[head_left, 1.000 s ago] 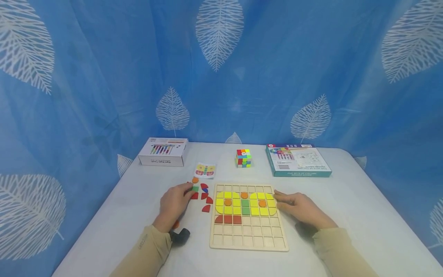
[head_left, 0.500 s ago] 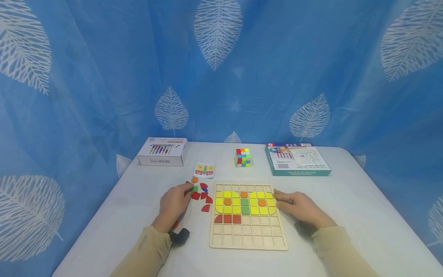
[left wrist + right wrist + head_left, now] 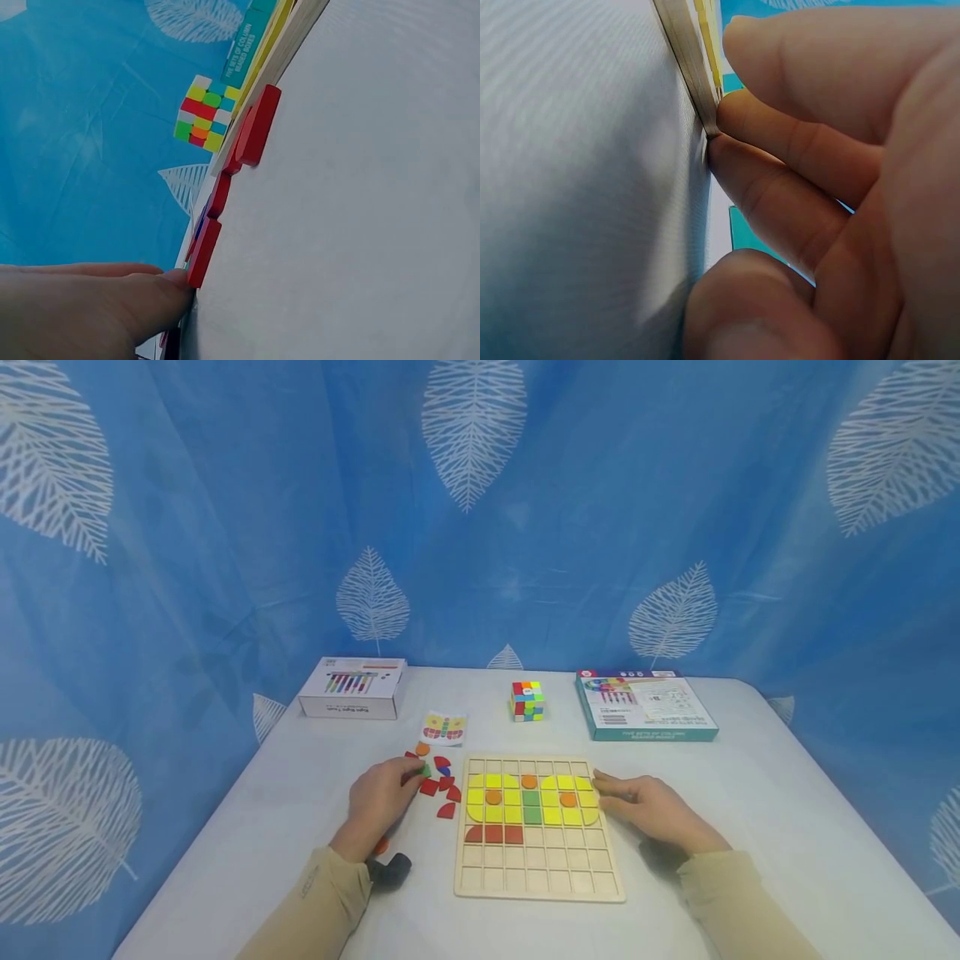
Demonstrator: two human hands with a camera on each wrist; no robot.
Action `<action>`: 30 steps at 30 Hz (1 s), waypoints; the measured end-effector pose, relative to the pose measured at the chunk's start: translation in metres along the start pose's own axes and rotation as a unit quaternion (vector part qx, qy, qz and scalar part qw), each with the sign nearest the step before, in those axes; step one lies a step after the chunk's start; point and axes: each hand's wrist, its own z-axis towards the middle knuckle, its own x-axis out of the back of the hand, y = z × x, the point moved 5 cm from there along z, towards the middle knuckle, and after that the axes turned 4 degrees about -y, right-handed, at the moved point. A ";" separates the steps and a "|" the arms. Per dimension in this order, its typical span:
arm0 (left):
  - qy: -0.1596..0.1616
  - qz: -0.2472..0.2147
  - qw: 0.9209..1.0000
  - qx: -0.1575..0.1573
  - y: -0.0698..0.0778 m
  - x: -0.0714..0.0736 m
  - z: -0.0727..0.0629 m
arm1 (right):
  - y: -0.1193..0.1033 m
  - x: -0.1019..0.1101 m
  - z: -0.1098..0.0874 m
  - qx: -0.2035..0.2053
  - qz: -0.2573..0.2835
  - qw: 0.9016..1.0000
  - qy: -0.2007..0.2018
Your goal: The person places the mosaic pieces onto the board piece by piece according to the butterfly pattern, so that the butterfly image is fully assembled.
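My left hand [image 3: 378,802] is at the loose tiles left of the board, with thumb and fingertips pinching a green tile [image 3: 426,771], partly covered by them. A red square tile [image 3: 428,787] lies right beside the thumb; in the left wrist view, the thumb tip is at the edge of a red tile [image 3: 204,253]. My right hand [image 3: 652,810] rests at the right edge of the wooden grid board [image 3: 540,883], its fingertips touching that edge in the right wrist view. The board bears yellow tiles [image 3: 512,816], green tiles [image 3: 532,815], orange discs [image 3: 568,800] and a red row [image 3: 493,834].
Several red quarter-round tiles [image 3: 446,811] and a blue piece [image 3: 444,771] lie between left hand and board. Behind them are an orange disc [image 3: 423,749] and a pattern card [image 3: 443,729]. Farther back stand a white box [image 3: 352,687], puzzle cube [image 3: 528,702] and teal-edged box [image 3: 647,707].
My left fingers have shifted slightly right onto the green tile, which now shows less and looks turned. The red square beside it has slid a little right. My right hand stays at the board.
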 end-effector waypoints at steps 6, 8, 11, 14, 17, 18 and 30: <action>0.006 0.008 1.000 -0.004 0.001 0.003 -0.004 | -0.001 -0.001 0.000 0.005 -0.003 1.000 0.005; 0.009 0.013 1.000 -0.007 0.002 0.003 -0.004 | -0.001 -0.001 -0.001 0.007 -0.003 1.000 0.004; 0.017 0.017 1.000 -0.011 0.003 0.005 -0.004 | -0.002 -0.001 -0.001 0.012 -0.005 1.000 0.003; 0.030 0.011 0.999 -0.009 0.006 0.008 -0.005 | -0.002 0.000 -0.001 0.019 -0.006 1.000 0.004; 0.048 -0.004 0.999 -0.008 0.015 0.014 -0.010 | -0.001 0.000 0.000 0.027 -0.009 1.000 0.005; 0.052 -0.009 0.999 -0.012 0.020 0.015 -0.013 | 0.000 0.000 0.001 0.028 -0.010 1.000 0.006; -0.001 -0.026 0.976 -0.218 0.107 -0.002 -0.062 | 0.004 -0.001 0.002 0.017 -0.004 1.000 0.011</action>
